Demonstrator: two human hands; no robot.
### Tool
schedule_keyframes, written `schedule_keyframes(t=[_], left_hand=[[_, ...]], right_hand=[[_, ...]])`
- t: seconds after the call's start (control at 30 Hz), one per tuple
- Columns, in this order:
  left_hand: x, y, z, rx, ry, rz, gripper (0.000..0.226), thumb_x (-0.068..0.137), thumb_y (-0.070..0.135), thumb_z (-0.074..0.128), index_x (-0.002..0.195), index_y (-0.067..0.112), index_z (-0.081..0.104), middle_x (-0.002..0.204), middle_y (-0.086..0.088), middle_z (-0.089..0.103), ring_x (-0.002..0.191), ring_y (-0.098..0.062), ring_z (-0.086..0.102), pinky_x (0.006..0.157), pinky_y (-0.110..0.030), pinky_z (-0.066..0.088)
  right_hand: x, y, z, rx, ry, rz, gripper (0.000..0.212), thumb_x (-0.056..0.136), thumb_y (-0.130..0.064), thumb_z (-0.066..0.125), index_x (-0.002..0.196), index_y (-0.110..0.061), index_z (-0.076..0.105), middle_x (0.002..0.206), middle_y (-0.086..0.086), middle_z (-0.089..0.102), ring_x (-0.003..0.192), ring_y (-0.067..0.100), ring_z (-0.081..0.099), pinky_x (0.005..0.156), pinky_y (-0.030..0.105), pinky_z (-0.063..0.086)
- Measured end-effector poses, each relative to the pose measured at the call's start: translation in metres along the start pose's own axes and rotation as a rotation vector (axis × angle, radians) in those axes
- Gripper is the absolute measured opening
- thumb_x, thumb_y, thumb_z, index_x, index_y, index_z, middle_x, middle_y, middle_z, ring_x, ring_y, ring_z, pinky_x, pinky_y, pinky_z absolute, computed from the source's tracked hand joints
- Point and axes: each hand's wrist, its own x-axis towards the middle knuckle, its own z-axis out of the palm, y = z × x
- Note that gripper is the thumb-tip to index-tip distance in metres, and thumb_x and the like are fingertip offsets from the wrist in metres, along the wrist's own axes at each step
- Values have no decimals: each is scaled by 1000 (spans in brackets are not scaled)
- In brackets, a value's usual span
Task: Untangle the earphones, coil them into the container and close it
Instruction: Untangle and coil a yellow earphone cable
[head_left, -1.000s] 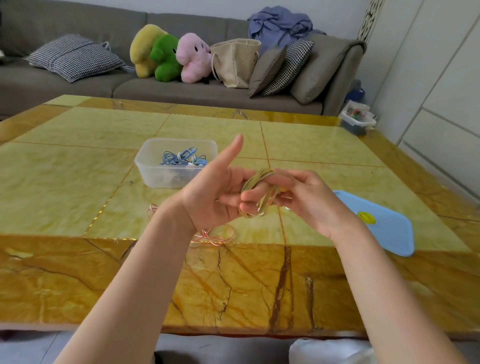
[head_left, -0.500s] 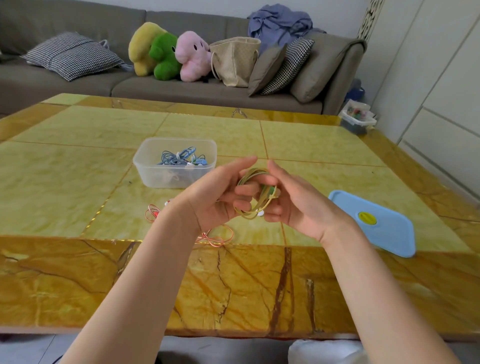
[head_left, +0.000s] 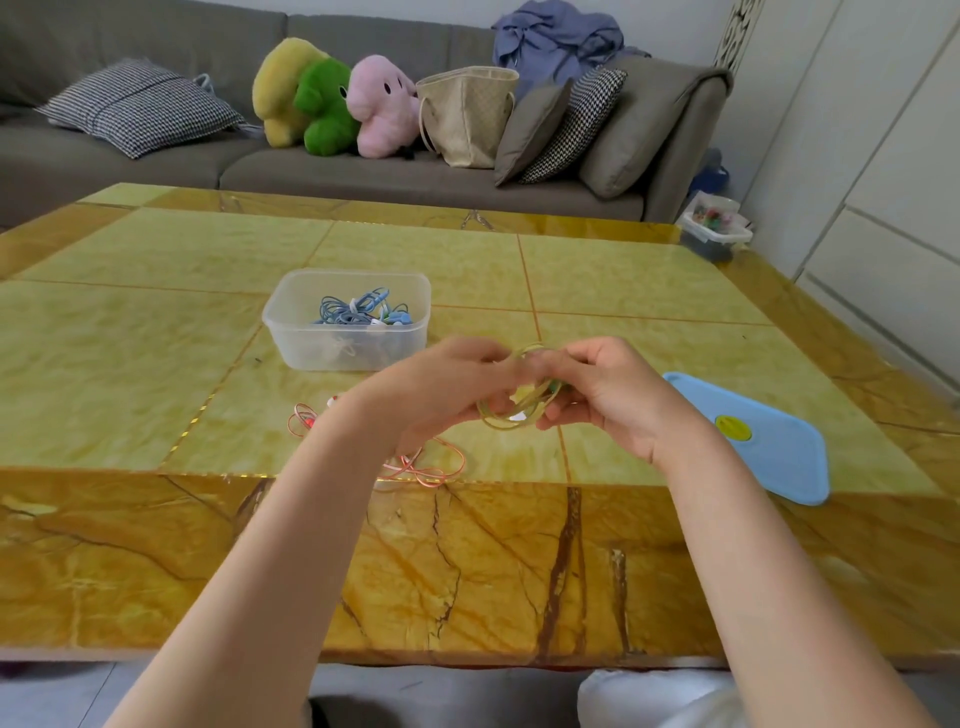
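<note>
Both hands hold a coil of yellow-green earphones (head_left: 519, 410) above the table, a little in front of the container. My left hand (head_left: 441, 389) grips the coil's left side with curled fingers. My right hand (head_left: 608, 389) pinches its right side. The clear plastic container (head_left: 291, 332) stands open on the table behind the hands, with blue earphones (head_left: 358, 312) coiled inside. Pink earphones (head_left: 431, 467) lie loose on the table under my left wrist, partly hidden by it. The blue lid (head_left: 769, 441) with a yellow spot lies flat to the right.
The yellow-green marble table (head_left: 130, 364) has a brown border along its near edge. Behind it stands a grey sofa (head_left: 363, 171) with plush toys, cushions and a woven bag. A small box (head_left: 717, 228) of items sits on the floor at the far right.
My left hand turned over and its fingers closed onto the coil. Both hands rose slightly and came together around the yellow-green earphones.
</note>
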Motion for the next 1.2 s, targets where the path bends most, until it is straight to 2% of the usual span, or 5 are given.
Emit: schedule_keyframes(t=[0.13,0.27,0.53,0.87,1.2], left_hand=[[6,-5,17,578,106,12,54,77,43,70,118,12,53,86,6,53,72,-9,48,60,-23,38],[12,-11,27,832,134,0,49,82,33,68,120,9,48,116,-4,53,91,-17,51,73,-25,41],[4,-5,20,537,11,103,23,95,15,45,83,11,64,67,3,52,58,-8,42,50,-12,32],[-4,-10,4,-57,-65,22,24,95,10,46,76,9,60,82,-11,48,46,-1,41,63,-16,45],[-9,-3,7,183,-58,14,26,97,17,45,77,12,61,58,6,42,55,-6,39,66,-18,38]], right_hand=[[2,5,1,-137,52,5,21,89,-14,61,69,-6,62,49,4,57,39,10,53,43,22,49],[3,5,0,-203,44,25,18,89,-15,61,77,-1,62,54,9,53,37,9,49,45,22,48],[0,-3,-5,-43,-33,97,19,85,-13,64,87,6,65,61,14,58,36,7,48,42,19,47],[-5,-7,-16,225,-248,65,30,69,-15,71,95,-3,63,78,9,65,58,15,58,58,26,54],[-6,-7,-12,252,-197,67,39,74,-35,62,97,-5,63,74,4,62,55,11,54,47,20,48]])
